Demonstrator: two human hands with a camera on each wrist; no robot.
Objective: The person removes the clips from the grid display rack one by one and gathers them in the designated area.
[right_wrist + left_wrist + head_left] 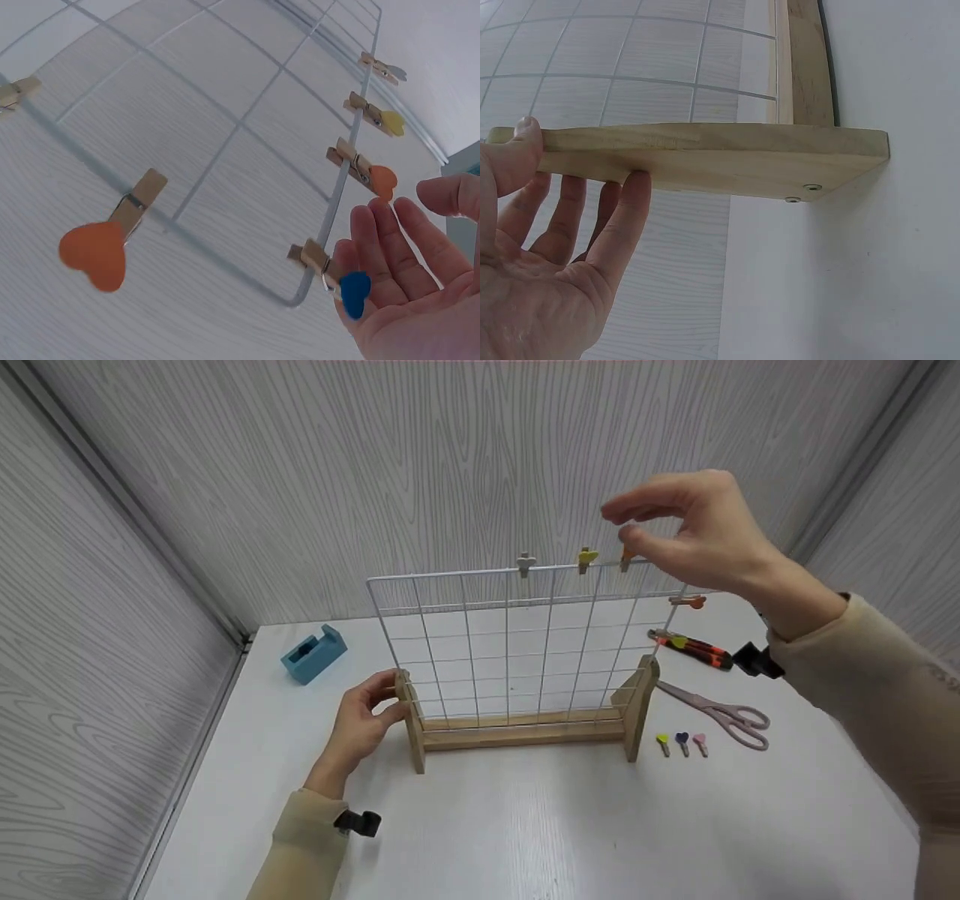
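Observation:
A white wire grid (pixel 507 645) stands upright in a wooden stand (pixel 525 735). My left hand (pixel 360 727) grips the stand's left side panel (pixel 705 150), thumb on one face and fingers on the other. Above the grid's top right corner is my right hand (pixel 697 532), thumb and fingers apart with nothing between them. Its fingertips are right by an orange heart clothespin (pixel 382 182) on the top wire. A blue heart clothespin (pixel 355 294) sits near the corner, hidden behind the hand in the head view. Yellow (pixel 587 556) and grey (pixel 526 562) heart clothespins follow leftward.
Another orange heart clothespin (pixel 696 601) hangs on the grid's right side. Right of the stand lie a utility knife (pixel 701 651), scissors (pixel 724 710) and three small heart clothespins (pixel 682 739). A blue tape dispenser (pixel 315 656) stands at the back left, before the panelled walls.

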